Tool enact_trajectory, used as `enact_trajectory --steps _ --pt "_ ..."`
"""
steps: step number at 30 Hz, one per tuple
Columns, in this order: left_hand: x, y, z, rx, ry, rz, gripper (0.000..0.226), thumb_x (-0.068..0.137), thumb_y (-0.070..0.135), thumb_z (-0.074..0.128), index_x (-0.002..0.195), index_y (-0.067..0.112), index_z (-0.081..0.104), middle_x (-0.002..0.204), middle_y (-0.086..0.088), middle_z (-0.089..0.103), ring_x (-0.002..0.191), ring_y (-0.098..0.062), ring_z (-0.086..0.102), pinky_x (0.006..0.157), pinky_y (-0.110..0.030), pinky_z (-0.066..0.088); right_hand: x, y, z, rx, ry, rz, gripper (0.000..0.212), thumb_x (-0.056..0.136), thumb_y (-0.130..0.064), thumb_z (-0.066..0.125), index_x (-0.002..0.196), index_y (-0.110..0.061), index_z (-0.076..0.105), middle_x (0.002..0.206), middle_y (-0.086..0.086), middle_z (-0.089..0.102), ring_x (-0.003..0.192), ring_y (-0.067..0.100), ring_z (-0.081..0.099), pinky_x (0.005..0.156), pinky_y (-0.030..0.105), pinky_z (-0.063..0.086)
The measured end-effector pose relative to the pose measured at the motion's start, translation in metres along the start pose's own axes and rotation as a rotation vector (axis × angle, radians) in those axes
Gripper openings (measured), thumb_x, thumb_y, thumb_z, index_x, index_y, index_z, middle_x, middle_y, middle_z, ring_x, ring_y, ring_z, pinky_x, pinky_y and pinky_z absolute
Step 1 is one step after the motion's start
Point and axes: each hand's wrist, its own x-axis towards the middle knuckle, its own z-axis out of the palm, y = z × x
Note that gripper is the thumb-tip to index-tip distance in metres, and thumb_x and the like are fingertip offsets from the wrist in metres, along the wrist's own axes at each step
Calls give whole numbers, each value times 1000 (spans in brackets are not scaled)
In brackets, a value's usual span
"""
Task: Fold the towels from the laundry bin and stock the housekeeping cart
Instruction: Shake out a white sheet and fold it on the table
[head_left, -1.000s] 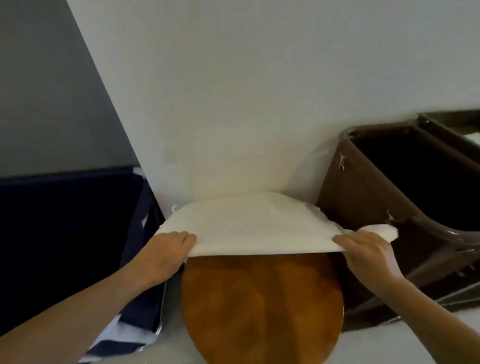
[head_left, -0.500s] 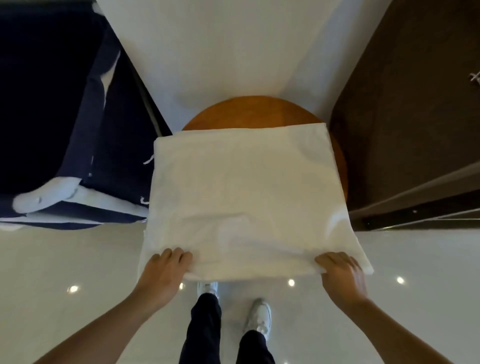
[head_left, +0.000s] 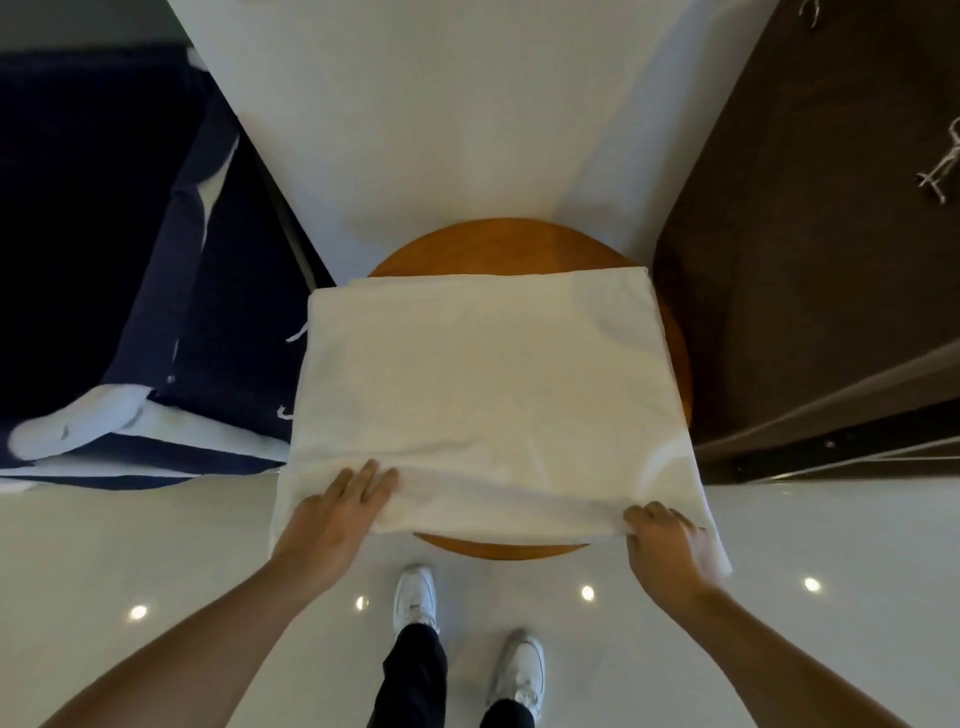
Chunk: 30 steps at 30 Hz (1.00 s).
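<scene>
- White towel (head_left: 493, 384) lies spread flat on round wooden table (head_left: 524, 241); it's wider than the top, so near corners overhang twd the person. Table gives a firm flat base for folding.
- Left hand (head_left: 332, 512) sits at near-left edge, fingers (head_left: 371, 480) straight on top of the cloth, thumb not visible — prob. underneath, can't tell. Looks like pinning/lifting that edge.
- Right hand (head_left: 667, 540) at near-right corner, fingers curled down over the hem, gripping it.
- Both hands on the same near edge, wide apart = keeps hem taut & square, likely for next fold away from body.
- Navy laundry bin (head_left: 171, 312) just left of table, dark brown cart (head_left: 810, 260) just right: source & destination both w/in reach.
- Task early-ish: towel only partly folded, not yet stocked.
</scene>
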Motion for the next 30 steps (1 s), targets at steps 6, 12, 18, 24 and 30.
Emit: enact_trajectory --steps 6,12,18,24,30 --pt "65 -18 -34 9 4 -18 94 56 -1 88 134 18 39 127 -14 65 106 -37 67 65 -46 60 50 -13 -24 -62 -62 109 15 99 -21 59 112 -20 66 104 -2 68 89 15 67 86 27 58" --pt "109 -43 -89 -133 257 -26 52 92 7 64 133 22 35 121 -14 63 105 -33 62 86 -48 54 107 -22 -53 -84 73 232 25 102 -23 54 124 -24 65 115 -2 68 97 18 66 86 30 57" --pt "81 -45 -74 -101 296 84 80 56 -11 81 126 14 52 118 -20 68 96 -40 69 77 -53 59 95 -35 -59 265 -12 460 25 98 -16 62 121 -15 71 120 5 68 109 25 62 95 36 51" --pt "42 -30 -8 -257 11 -15 56 97 18 59 151 19 45 163 -8 32 149 -33 35 115 -46 38 47 -23 -19 616 -51 817 15 101 -23 55 90 -15 62 86 9 67 72 20 62 58 34 53" --pt "94 -30 -25 -223 -66 -322 76 100 66 31 162 36 -2 170 -3 -11 156 -36 -9 122 -59 9 95 8 -18 1104 168 1172 70 84 -47 78 136 -19 41 123 10 54 111 33 56 97 55 51"
